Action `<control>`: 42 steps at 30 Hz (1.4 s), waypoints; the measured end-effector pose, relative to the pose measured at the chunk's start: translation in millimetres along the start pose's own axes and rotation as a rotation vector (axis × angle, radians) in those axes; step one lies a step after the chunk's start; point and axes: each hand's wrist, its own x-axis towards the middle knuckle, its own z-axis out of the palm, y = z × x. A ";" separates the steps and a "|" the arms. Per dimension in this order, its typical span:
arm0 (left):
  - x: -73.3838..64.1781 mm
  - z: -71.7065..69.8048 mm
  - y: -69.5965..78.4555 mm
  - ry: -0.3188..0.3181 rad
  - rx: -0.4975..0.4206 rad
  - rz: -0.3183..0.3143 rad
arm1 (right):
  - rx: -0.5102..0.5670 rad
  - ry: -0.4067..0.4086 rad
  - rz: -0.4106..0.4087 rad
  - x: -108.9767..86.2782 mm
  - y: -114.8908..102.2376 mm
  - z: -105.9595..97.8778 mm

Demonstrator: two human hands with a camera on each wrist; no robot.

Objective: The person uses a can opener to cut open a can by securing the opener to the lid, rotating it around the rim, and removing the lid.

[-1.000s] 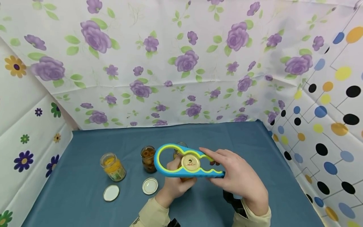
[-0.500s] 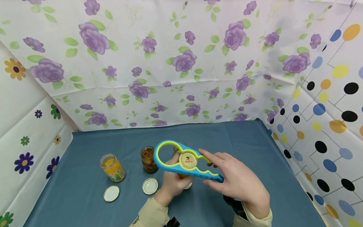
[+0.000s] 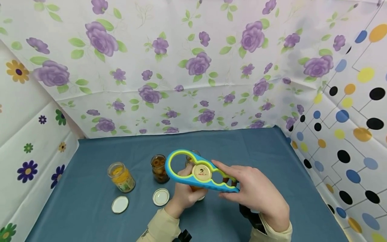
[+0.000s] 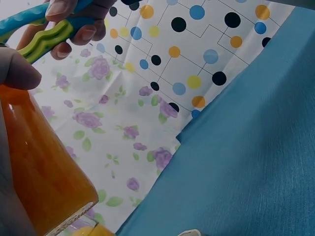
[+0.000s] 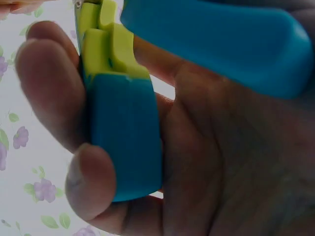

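My left hand grips a glass jar of orange contents, which tilts in the left wrist view. A gold lid tops the jar. Around the lid sits a blue and lime-green jar opener, its lid notch touching the rim on two sides. My right hand holds the opener's two handles, with fingers curled round one blue handle and the other handle lying against the palm. Most of the jar is hidden under the opener in the head view.
To the left stand an uncovered jar of yellow contents and a jar of dark brown contents. Another jar is mostly hidden behind the opener. Loose lids lie at the front, a white one and a second one; a third is partly covered.
The opener has swung from nearly level to a slant, its ring end now higher and its handle end slightly lower. My right hand has shifted down a little. The left hand still holds the jar.
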 end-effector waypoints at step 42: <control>-6.9 -15.3 8.4 -0.293 -0.202 -0.214 | -0.027 0.053 -0.136 -18.1 -0.8 -6.3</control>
